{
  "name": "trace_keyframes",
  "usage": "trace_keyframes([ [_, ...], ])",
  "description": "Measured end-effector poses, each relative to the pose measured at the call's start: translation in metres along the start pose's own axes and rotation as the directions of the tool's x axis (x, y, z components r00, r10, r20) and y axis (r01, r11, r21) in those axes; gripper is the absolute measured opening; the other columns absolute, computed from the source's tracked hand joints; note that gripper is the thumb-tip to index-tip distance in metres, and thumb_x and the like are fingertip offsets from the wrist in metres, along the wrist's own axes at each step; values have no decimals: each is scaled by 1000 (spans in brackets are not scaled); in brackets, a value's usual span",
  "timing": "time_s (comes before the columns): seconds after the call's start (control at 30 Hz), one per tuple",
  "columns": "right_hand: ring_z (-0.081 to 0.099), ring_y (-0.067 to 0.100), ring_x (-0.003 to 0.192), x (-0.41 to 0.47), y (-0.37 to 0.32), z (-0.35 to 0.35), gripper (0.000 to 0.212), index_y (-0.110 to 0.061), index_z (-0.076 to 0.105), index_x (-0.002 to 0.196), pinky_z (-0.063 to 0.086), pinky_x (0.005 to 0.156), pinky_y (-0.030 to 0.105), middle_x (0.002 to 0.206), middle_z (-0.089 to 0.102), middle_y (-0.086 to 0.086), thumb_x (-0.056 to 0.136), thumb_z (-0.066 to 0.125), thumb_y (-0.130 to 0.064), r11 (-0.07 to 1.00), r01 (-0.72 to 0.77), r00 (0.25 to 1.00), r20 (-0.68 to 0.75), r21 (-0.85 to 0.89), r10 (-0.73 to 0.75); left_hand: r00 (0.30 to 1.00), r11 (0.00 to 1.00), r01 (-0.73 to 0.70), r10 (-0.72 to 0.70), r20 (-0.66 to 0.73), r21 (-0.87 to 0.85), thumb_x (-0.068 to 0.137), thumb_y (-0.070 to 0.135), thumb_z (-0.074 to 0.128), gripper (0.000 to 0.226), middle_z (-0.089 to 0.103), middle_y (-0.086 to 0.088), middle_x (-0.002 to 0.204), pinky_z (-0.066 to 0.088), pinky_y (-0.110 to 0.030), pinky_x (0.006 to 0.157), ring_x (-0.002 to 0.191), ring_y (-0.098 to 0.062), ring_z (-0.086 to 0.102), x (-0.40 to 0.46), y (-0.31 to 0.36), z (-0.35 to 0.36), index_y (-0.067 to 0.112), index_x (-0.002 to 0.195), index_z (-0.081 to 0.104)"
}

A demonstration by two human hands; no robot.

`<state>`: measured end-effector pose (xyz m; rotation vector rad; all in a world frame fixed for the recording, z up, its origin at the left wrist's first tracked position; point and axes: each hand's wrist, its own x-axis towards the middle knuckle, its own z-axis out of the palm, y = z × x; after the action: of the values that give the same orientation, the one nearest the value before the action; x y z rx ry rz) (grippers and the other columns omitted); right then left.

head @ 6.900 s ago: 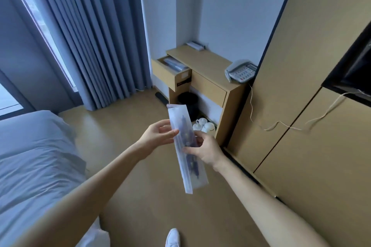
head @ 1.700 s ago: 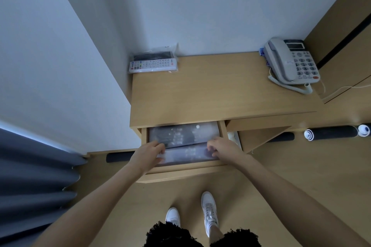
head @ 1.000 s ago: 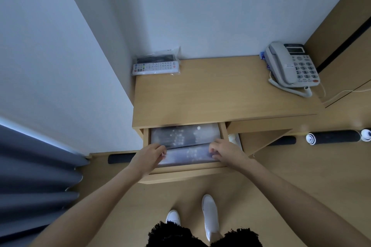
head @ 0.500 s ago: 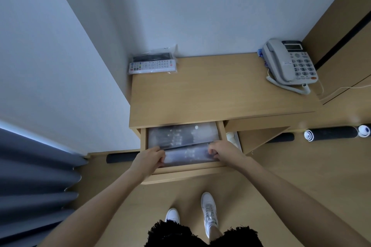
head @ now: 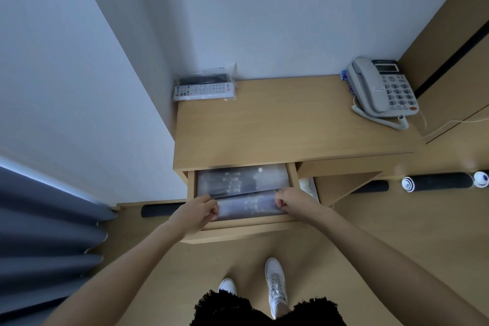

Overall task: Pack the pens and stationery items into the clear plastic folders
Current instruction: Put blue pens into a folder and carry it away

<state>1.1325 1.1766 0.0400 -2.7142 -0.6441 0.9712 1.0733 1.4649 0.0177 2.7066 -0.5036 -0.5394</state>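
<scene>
Looking down from the head camera, the left hand [head: 194,213] and right hand [head: 292,200] each pinch one end of a long clear plastic folder [head: 247,206] of dark pens, low in the open wooden drawer [head: 239,226] under the tabletop [head: 277,124]. I think the slippery plastic could slide out of either grip. It could also catch on the other clear folder [head: 240,180] lying just behind.

Wooden worktop [head: 285,124]: bagged remote controls [head: 204,86] placed at back-left corner, corded telephone [head: 382,86] at back-right. Left drawer [head: 238,230] pulled open; two clear plastic folders [head: 243,180] laid inside, near one overlapping the far one.
</scene>
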Motion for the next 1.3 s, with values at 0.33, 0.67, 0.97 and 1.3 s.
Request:
trace_keyframes([
  [0.33,43,13,84,-14,-11,-3,10,-18,57,95,33,70,25,97,41,-4,95,48,-13,999,53,995,-88,6,-52,997,998,-39,42,-68,50,99,31,46,23,58,1,111,42,-24,80,95,-18,57,-7,4,-1,18,110,61],
  [0.67,49,17,103,-33,-14,4,33,-14,57,120,27,73,19,120,51,3,92,60,-30,987,95,946,-321,127,-49,931,964,-205,245,-270,168,81,66,49,54,60,1,115,47,-31,85,104,-17,57,-23,12,2,26,117,56],
  [0.97,28,26,140,-47,-24,36,71,-16,44,141,11,116,35,150,36,7,79,73,-36,980,200,868,-465,2,-176,960,966,-97,154,-233,238,78,70,43,79,39,-4,148,9,-41,113,141,-23,19,-37,22,18,25,143,34],
  [1.3,21,20,145,-38,-23,42,70,-19,40,143,-1,112,29,154,30,3,82,71,-31,998,65,850,-524,17,-46,965,960,67,6,-261,270,89,56,28,63,50,-7,140,23,-47,110,134,-27,37,-30,33,28,17,137,40],
])
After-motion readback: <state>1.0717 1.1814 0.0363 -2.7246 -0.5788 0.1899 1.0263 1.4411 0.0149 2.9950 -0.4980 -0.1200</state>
